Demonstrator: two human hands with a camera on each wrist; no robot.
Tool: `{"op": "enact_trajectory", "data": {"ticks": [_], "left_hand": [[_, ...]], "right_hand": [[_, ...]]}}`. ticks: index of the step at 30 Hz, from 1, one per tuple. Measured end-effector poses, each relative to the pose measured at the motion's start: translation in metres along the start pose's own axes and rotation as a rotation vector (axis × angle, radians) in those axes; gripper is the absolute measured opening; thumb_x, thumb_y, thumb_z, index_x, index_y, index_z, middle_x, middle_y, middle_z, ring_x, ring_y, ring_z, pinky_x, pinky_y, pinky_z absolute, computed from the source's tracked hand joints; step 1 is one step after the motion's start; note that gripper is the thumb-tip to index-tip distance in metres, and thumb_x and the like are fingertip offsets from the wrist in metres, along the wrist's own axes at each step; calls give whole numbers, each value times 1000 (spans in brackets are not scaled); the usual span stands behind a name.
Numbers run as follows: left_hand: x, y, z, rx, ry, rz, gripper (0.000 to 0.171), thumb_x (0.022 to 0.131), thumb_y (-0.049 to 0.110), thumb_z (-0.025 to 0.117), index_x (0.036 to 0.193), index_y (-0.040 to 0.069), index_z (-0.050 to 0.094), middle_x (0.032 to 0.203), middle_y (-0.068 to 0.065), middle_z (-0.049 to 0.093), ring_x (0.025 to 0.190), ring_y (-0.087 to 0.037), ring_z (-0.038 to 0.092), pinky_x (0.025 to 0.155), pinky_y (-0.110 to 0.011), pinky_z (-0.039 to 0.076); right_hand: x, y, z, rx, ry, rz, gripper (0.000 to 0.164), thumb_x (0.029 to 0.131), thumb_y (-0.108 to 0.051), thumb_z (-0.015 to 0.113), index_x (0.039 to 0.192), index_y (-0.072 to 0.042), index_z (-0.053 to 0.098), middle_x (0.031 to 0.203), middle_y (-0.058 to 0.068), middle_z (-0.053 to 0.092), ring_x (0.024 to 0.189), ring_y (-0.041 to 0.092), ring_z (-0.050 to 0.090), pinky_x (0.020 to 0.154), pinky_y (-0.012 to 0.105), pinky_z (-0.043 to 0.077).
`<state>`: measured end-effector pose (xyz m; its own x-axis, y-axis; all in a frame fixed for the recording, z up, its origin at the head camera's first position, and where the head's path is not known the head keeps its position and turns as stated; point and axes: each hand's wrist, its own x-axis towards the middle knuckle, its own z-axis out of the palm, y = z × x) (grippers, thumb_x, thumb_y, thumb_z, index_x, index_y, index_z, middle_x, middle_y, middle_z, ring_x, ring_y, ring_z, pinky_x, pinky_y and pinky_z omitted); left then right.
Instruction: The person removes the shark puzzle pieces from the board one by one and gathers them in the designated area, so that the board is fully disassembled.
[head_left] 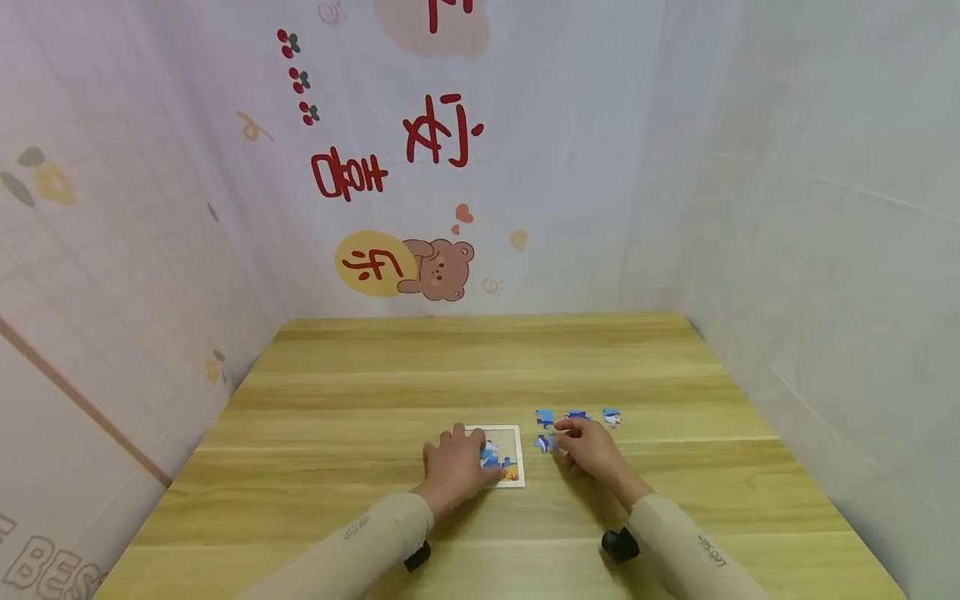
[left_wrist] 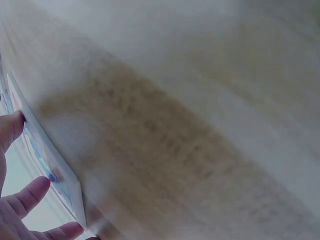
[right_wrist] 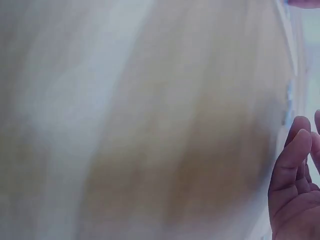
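Note:
My left hand [head_left: 456, 468] rests over the left part of a small white-framed jigsaw puzzle [head_left: 519, 457], its fingers spread. Part of a blue and yellow picture shows in the frame; the hand hides the rest. In the left wrist view, fingers [left_wrist: 30, 196] lie across the puzzle frame [left_wrist: 60, 167]. My right hand [head_left: 590, 450] is right of the frame, fingers loosely bent, its tips at a small blue jigsaw piece [head_left: 543, 443]. No piece shows between the fingers [right_wrist: 292, 155] in the right wrist view.
More loose jigsaw pieces lie behind the right hand: a blue one [head_left: 544, 417], a dark blue one [head_left: 577, 414] and another [head_left: 612, 417] farther right. The wooden table [head_left: 360, 383] meets a printed cloth wall [head_left: 555, 250] at the back, with cloth at both sides.

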<state>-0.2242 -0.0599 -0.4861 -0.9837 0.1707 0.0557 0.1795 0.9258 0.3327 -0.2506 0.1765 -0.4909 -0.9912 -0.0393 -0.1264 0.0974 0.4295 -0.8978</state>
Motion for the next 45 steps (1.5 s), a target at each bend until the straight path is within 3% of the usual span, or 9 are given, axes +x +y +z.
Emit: {"op": "enact_trajectory", "data": {"ticks": [5, 9, 17, 22, 26, 30, 38, 42, 45], "left_hand": [[4, -1, -10, 25, -11, 20, 47, 75, 57, 79, 94, 17, 64, 96, -6, 51, 95, -29, 51, 86, -60, 35], [2, -13, -18, -24, 34, 59, 43, 76, 53, 80, 87, 15, 63, 97, -7, 52, 103, -32, 52, 92, -64, 32], [-9, -40, -23, -181, 117, 61, 45, 81, 38, 80, 112, 8, 69, 125, -21, 58, 118, -43, 53, 95, -61, 35], [-10, -37, -21, -173, 128, 76, 42, 84, 39, 78, 112, 8, 71, 124, -20, 59, 117, -42, 55, 97, -62, 36], [-12, -29, -14, -145, 122, 88, 40, 83, 41, 78, 107, 10, 74, 120, -18, 62, 113, -41, 57, 97, -65, 35], [-17, -25, -5, -121, 134, 67, 37, 80, 43, 80, 101, 13, 76, 110, -12, 64, 104, -35, 59, 89, -59, 39], [-24, -26, 1, -84, 151, 61, 36, 79, 43, 81, 100, 15, 76, 103, -8, 64, 96, -31, 59, 77, -50, 40], [-24, -27, -2, -77, 126, 47, 36, 81, 43, 80, 102, 14, 75, 102, -7, 62, 96, -30, 58, 77, -51, 40], [-24, -27, -4, -78, 115, 43, 37, 82, 43, 80, 103, 14, 74, 102, -6, 62, 96, -29, 57, 77, -52, 40]], "right_hand": [[2, -16, 1, 24, -1, -6, 26, 95, -8, 61, 118, 2, 66, 84, 13, 65, 59, 18, 55, 50, 29, 44], [4, -30, 13, 43, -17, -23, 25, 95, -8, 61, 117, 4, 66, 91, 15, 67, 64, 19, 60, 54, 31, 48], [3, -47, 50, 49, -83, -40, 24, 95, -6, 63, 117, 3, 66, 88, 12, 66, 61, 19, 61, 53, 28, 48], [-1, -46, 65, 43, -134, -54, 26, 96, -9, 64, 118, 4, 66, 88, 12, 67, 56, 15, 55, 50, 25, 45], [-5, -39, 69, 48, -113, -32, 24, 95, -10, 64, 115, 3, 67, 84, 10, 66, 51, 12, 48, 48, 25, 41], [-9, -34, 71, 32, -84, -22, 22, 93, -10, 66, 112, 1, 69, 82, 9, 65, 50, 12, 45, 47, 26, 39], [-11, -30, 81, -188, -77, -74, 23, 89, -13, 71, 110, -3, 74, 105, 7, 71, 84, 17, 56, 74, 33, 49], [-10, -34, 82, -171, -92, -62, 23, 89, -10, 70, 110, -3, 75, 113, 10, 70, 93, 21, 57, 85, 41, 50], [-10, -35, 82, -111, -111, -35, 24, 89, -10, 69, 112, -2, 73, 117, 11, 67, 93, 21, 55, 84, 40, 49]]}}
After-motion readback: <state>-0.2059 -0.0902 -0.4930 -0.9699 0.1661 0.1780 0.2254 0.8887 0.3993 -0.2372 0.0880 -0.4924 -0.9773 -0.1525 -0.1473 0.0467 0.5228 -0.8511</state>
